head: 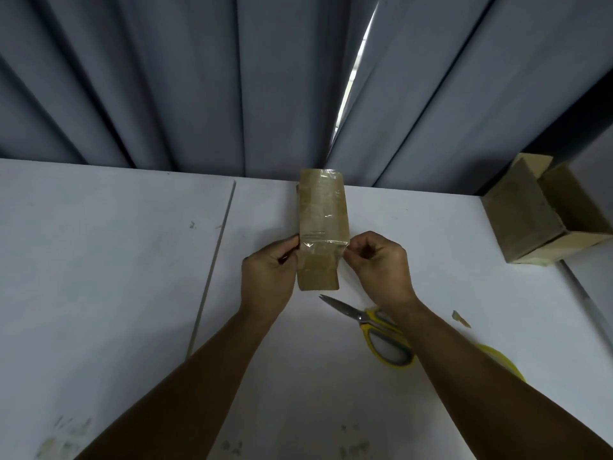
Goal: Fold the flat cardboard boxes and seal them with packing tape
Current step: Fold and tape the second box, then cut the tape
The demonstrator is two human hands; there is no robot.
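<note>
A: Where's the small cardboard box (323, 210)?
B: Held over the table (116, 260). Left hand (268, 270) & right hand (381, 263) each pinch a side edge. Rub the clear tape (323, 242) flat w/ thumbs, no wrinkles.

Taped cardboard box (323, 214) between both hands' fingers (293, 247)

No readable text, perhaps owing to blur.
</note>
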